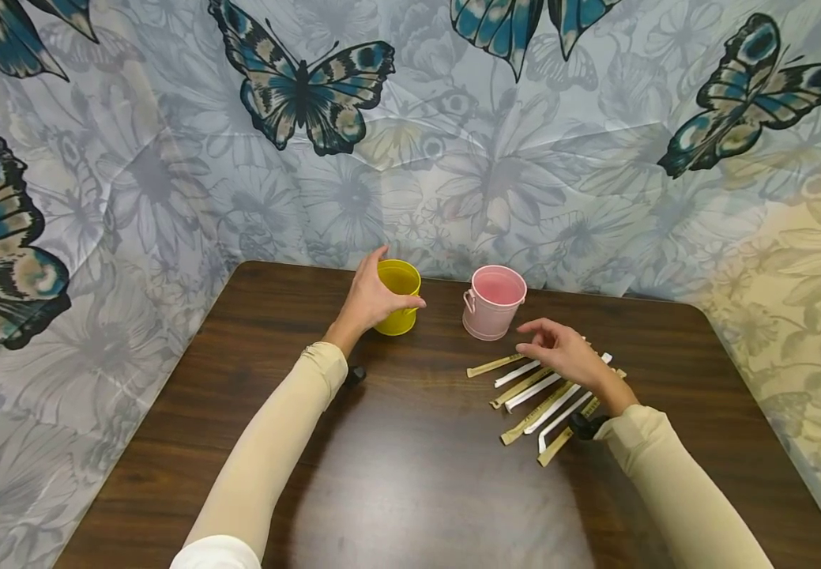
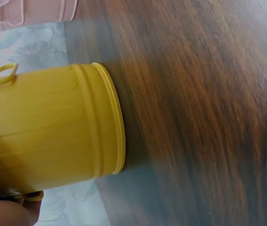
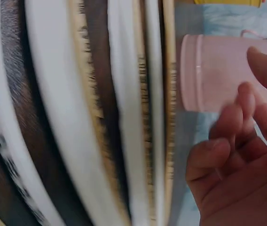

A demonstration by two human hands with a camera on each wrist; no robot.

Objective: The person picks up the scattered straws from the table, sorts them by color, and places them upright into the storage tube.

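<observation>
At the back of the table my left hand [image 1: 370,296] grips a small yellow bucket [image 1: 399,322], thumb across the near side and fingers round the left side. The left wrist view shows the side of the yellow bucket [image 2: 53,127] with fingertips by its handle ear. My right hand [image 1: 559,352] hovers over a row of thin paper-wrapped sticks or straws [image 1: 520,427], alternating tan and white. Its fingers are loosely bent and hold nothing in the right wrist view. Just beyond it stands a pink bucket [image 1: 490,320], upright.
Everything sits on a dark wooden table [image 1: 396,474] with rounded corners. A butterfly-patterned cloth [image 1: 495,182] hangs right behind the table's back edge. The pink bucket is between the yellow bucket and the row.
</observation>
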